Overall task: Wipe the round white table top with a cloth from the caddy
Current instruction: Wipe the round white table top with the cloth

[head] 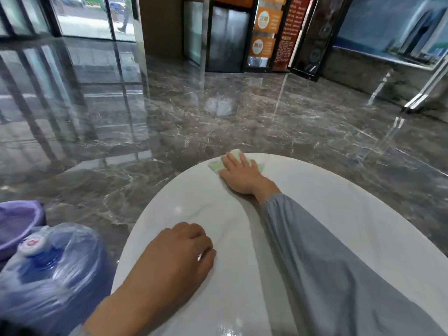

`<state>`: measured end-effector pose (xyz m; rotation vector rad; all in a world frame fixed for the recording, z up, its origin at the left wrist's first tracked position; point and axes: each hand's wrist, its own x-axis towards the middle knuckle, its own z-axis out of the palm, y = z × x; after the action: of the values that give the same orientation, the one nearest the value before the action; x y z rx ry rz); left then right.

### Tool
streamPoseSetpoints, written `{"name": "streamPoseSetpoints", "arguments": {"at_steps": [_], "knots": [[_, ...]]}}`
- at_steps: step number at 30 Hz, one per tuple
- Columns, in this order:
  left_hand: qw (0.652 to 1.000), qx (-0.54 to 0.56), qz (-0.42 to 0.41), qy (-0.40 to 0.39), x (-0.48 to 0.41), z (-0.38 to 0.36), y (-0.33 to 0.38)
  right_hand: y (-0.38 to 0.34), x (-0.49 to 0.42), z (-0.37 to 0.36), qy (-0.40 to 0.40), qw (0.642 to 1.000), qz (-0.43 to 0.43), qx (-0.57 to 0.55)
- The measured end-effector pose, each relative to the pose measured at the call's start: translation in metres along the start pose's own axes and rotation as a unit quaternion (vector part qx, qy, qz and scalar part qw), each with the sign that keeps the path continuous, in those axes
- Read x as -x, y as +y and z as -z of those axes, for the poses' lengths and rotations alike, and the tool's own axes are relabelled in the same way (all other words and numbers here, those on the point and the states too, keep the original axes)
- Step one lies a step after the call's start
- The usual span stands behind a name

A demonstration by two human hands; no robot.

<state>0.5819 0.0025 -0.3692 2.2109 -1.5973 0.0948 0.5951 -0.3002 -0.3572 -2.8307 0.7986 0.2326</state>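
Polished dark marble flooring (pixel 218 112) fills the lobby around a round white table top (pixel 339 214) with faint grey veining, which takes up the lower part of the head view. A pale green folded cloth (pixel 215 166) lies at the far rim of the table, with one corner poking just past the edge. The right hand (pixel 240 173) lies flat on top of it, fingers straight and slightly spread, pressing down rather than pinching. Its arm, in a grey-blue sleeve (pixel 327 263), looks close to full stretch. The cloth's longer side runs across the view, roughly along the rim.

The left hand (pixel 174 258) rests on the near left part of the table, fingers loosely curled and holding nothing, well apart from the cloth. It probably serves as a brace.

Nearly all the bare surface lies between the cloth and the person. The next stroke therefore likely has to come back toward the body or sweep sideways along the rim, and it belongs to the right hand.

A plastic-wrapped blue water jug (pixel 53 267) and a purple basin (pixel 17 226) sit low at the left.
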Motion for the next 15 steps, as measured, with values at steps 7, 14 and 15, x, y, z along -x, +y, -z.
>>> {"name": "streamPoseSetpoints", "arguments": {"at_steps": [7,14,15], "knots": [[0.999,0.013,-0.012,0.031,0.039,-0.001,0.005,-0.147,0.065,-0.043,-0.018,0.968,0.247,0.038],[0.999,0.012,0.000,0.044,0.063,0.003,0.036,-0.025,0.111,-0.025,0.021,0.999,0.007,-0.042],[0.999,0.024,0.001,0.049,0.067,0.003,0.043,0.009,0.126,-0.022,0.030,0.997,-0.046,-0.049]]}}
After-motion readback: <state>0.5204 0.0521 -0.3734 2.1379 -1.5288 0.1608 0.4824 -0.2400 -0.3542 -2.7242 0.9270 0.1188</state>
